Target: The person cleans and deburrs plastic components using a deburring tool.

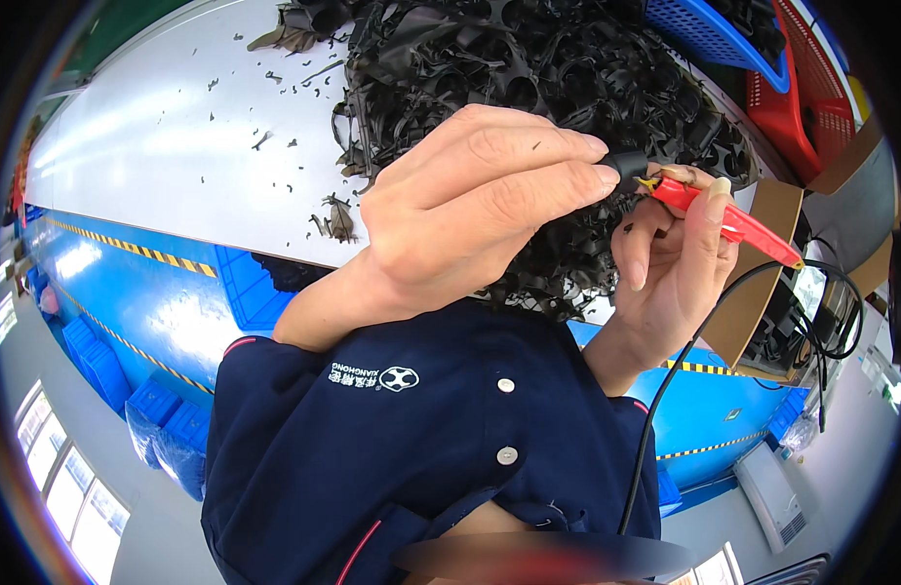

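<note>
My left hand [480, 190] reaches across from the left, its thumb and fingers closed on a small black rubber-like part [627, 164]. Facing it, my right hand [677, 249] grips a slim red-handled cutter [728, 219]. The cutter's yellowish tip is close against the black part; whether it touches cannot be made out. Some right fingers are hidden behind the tool. Behind and below both hands spreads a large heap of black scraps [450, 73], thin and curled, with round holes in some pieces.
Loose black bits lie on the white table [168, 146]. A blue basket [709, 34] holding black pieces and a red basket [806, 97] stand at the far right. Nearer right are an open cardboard box [758, 312] and a black cable [650, 429]. A blue crate [246, 288] is below the table's left edge.
</note>
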Tool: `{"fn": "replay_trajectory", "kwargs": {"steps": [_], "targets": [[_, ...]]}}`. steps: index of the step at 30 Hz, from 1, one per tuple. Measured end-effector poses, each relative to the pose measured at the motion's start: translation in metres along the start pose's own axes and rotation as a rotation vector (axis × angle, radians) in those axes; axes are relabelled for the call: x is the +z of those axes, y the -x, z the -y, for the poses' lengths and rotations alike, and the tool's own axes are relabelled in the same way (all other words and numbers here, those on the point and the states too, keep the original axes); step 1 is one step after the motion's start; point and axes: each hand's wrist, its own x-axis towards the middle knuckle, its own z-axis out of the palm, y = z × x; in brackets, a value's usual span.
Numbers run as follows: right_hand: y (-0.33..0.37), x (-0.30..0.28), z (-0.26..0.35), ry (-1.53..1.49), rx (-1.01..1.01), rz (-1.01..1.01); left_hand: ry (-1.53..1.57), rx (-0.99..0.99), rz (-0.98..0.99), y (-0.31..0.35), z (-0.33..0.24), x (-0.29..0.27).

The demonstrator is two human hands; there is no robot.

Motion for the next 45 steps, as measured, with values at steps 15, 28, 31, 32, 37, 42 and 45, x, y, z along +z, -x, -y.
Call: {"fn": "replay_trajectory", "kwargs": {"steps": [15,28,31,32,37,42,45], "targets": [[-0.019,-0.003,-0.005,0.439,-0.251,-0.163,0.126,-0.233,0.007,-0.004,-0.006,-0.006],[-0.024,-0.022,-0.012,-0.001,-0.12,0.205,0.04,-0.248,0.185,-0.028,0.014,-0.011],[-0.029,-0.029,-0.018,-0.081,-0.212,0.234,0.153,-0.669,-0.008,-0.032,0.018,-0.01],[-0.03,-0.03,-0.02,-0.052,-0.277,0.253,0.207,-0.818,0.04,-0.04,0.016,-0.017],[-0.031,-0.035,-0.019,-0.011,-0.397,0.281,-0.479,0.046,0.506,-0.06,0.045,-0.034],[-0.033,-0.039,-0.016,0.034,-0.428,0.242,-0.269,-0.31,0.458,-0.082,0.041,-0.047],[-0.032,-0.038,-0.017,0.035,-0.383,0.186,-0.481,-0.148,0.619,-0.092,0.045,-0.051]]}}
